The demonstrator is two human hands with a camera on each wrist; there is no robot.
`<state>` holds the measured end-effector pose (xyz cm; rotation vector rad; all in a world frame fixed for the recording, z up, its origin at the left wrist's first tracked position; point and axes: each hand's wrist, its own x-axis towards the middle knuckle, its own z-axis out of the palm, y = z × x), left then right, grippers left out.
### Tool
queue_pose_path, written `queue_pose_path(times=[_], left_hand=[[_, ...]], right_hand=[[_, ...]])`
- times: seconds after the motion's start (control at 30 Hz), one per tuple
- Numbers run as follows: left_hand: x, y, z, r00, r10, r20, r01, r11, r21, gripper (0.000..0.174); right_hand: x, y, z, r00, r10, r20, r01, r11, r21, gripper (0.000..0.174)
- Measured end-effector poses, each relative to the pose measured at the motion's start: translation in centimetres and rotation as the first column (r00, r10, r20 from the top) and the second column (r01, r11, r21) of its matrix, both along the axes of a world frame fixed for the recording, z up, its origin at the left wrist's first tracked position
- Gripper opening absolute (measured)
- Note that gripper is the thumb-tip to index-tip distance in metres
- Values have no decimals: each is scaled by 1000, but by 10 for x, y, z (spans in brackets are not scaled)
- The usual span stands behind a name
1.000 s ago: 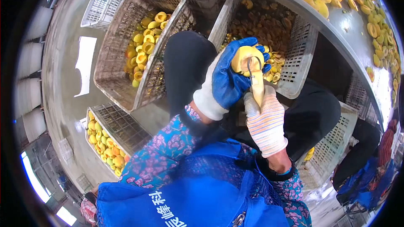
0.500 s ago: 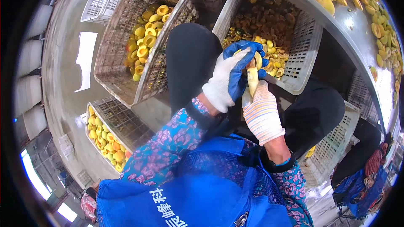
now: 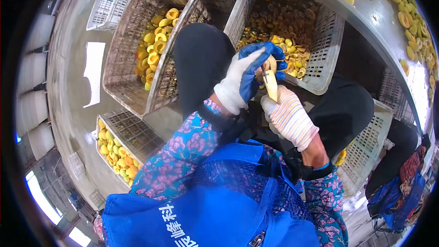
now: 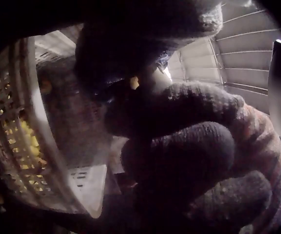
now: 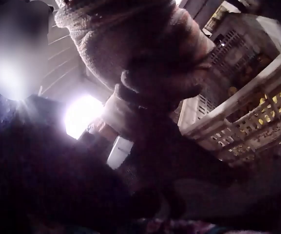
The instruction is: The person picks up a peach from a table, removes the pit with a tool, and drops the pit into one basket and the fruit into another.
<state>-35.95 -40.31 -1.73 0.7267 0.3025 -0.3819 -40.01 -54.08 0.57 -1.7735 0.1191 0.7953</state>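
**Holding On Tight**

My left hand (image 3: 242, 77) curls round a yellow fruit (image 3: 271, 64) by the scrap crate (image 3: 328, 43). My right hand (image 3: 291, 115) grips a pale handle (image 3: 270, 86), its top end at the fruit. Left of the scrap crate sits a crate of cut fruit (image 3: 120, 50).

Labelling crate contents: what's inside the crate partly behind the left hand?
Crate: yellow fruit pieces at the near end, brown pieces farther back. The left hand hides part; anything under the top layer is covered.
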Motion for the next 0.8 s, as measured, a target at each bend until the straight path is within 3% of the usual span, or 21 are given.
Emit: queue_pose_path(times=[0.03,0.1,0.17,0.3,0.4,0.5,0.53,0.6,0.67,0.73,0.8], left_hand=[[0,-1,-5,1000,-1,-18,1,1000,-24,32],[4,-1,-17,999,-1,-46,-2,998,-69,31],[1,4,-22,993,-101,52,101,995,14,28],[8,5,-12,961,-252,114,233,959,159,29],[10,6,-12,933,-327,150,289,929,230,34],[11,4,-20,966,-194,172,194,981,14,23],[10,2,-18,989,-139,-42,135,987,-91,25],[4,3,5,991,-135,-15,135,990,41,25],[2,3,-8,987,-159,-31,152,976,-154,23],[5,5,-11,974,-222,42,226,967,-120,22],[1,4,-11,959,-253,126,262,964,-52,20]], right_hand=[[5,1,19,975,-38,-220,65,991,116,11],[9,1,36,925,-55,-377,140,969,202,9],[10,-9,41,825,-17,-565,218,932,290,9],[5,-23,30,731,25,-682,326,865,382,11],[3,-19,30,703,38,-710,383,821,424,11],[-1,-8,28,756,-41,-653,382,838,390,12],[0,-11,30,758,-30,-652,380,833,402,12],[2,-15,38,784,-12,-621,326,860,394,13],[0,-15,40,826,1,-564,235,908,346,15],[1,-16,36,895,19,-446,98,966,239,14],[0,-17,48,845,10,-534,97,980,172,11]])
